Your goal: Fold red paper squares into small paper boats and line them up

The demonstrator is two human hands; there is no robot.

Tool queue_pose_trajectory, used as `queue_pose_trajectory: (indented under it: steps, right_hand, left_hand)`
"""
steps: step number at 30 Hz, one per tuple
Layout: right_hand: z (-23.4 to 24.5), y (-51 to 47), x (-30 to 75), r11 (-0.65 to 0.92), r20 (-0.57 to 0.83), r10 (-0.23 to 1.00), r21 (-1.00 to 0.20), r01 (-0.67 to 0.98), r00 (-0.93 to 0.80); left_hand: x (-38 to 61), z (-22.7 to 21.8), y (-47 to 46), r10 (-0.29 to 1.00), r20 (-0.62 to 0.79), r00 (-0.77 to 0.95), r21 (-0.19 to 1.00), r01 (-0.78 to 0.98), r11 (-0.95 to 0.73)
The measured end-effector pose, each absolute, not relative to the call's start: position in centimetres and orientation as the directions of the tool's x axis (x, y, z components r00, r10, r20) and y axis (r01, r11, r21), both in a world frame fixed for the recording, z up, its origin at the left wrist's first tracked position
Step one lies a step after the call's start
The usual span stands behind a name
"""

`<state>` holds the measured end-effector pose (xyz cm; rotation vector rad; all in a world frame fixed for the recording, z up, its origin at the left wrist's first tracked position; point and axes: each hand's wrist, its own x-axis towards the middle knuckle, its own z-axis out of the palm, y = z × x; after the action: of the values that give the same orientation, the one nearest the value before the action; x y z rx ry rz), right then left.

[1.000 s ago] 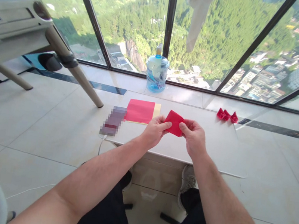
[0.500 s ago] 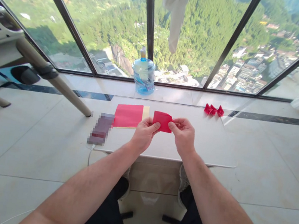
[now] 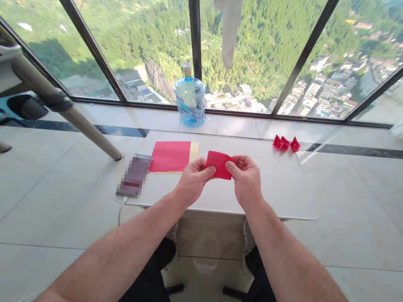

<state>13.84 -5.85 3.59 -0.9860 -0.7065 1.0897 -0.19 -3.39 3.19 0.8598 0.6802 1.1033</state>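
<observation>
A folded red paper (image 3: 218,163) is held just above the small white table (image 3: 286,195). My left hand (image 3: 192,181) pinches its lower left corner and my right hand (image 3: 245,179) pinches its right edge. Both hands are closed on the paper. A stack of red paper sheets (image 3: 171,156) with a cream sheet showing at its right side lies flat on the table, left of my hands. Three small folded red paper pieces (image 3: 286,143) sit in a row at the table's far right corner.
A blurred phone (image 3: 134,175) with a cable lies on the table's left end. A blue water jug (image 3: 190,99) stands on the floor by the glass wall. A white machine on slanted legs (image 3: 39,89) is at the left. A white cloth (image 3: 227,7) hangs above.
The view has shifted so the scene sits lower and to the left. The red paper turned from a tilted diamond to a level rectangle between my hands.
</observation>
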Motion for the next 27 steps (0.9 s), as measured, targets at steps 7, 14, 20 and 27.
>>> queue_pose_trajectory:
  steps: [7,14,20,27]
  right_hand:
    - [4.1,-6.1,13.7,0.150,0.030,0.955,-0.906,-0.395,0.295]
    - [4.2,-6.2,13.3,0.149,0.019,0.942,-0.918,-0.366,0.336]
    - [4.6,-6.4,13.4,0.140,0.009,0.950,-0.906,-0.399,0.313]
    - [4.8,-6.4,13.5,0.105,-0.010,0.957,-0.918,-0.383,0.288]
  left_hand:
    - [0.0,3.3,-3.7,0.947,-0.085,0.310,0.864,-0.450,0.225]
    - [0.2,3.0,-3.7,0.945,-0.102,0.311,0.851,-0.464,0.245]
    - [0.4,2.8,-3.8,0.931,-0.109,0.348,0.832,-0.481,0.277]
    - [0.4,2.6,-4.1,0.915,-0.104,0.391,0.837,-0.462,0.293]
